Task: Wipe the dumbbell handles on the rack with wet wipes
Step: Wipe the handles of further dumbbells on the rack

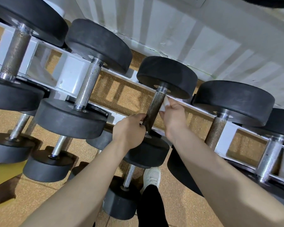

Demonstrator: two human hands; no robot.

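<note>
A black dumbbell with a dark knurled handle [154, 108] lies across the white rack [72, 79] in the middle of the view. My left hand [129, 130] grips the near end of that handle. My right hand [172, 115] pinches a white wet wipe [164, 104] and presses it against the handle's right side, just below the far weight head [167, 76]. The underside of the handle is hidden by my fingers.
More dumbbells fill the top tier on both sides: two with steel handles [88, 82] to the left, others [216, 130] to the right. A lower tier holds smaller dumbbells [56, 149]. A white wall [203, 38] stands behind. My white shoe [152, 177] stands on the tan floor.
</note>
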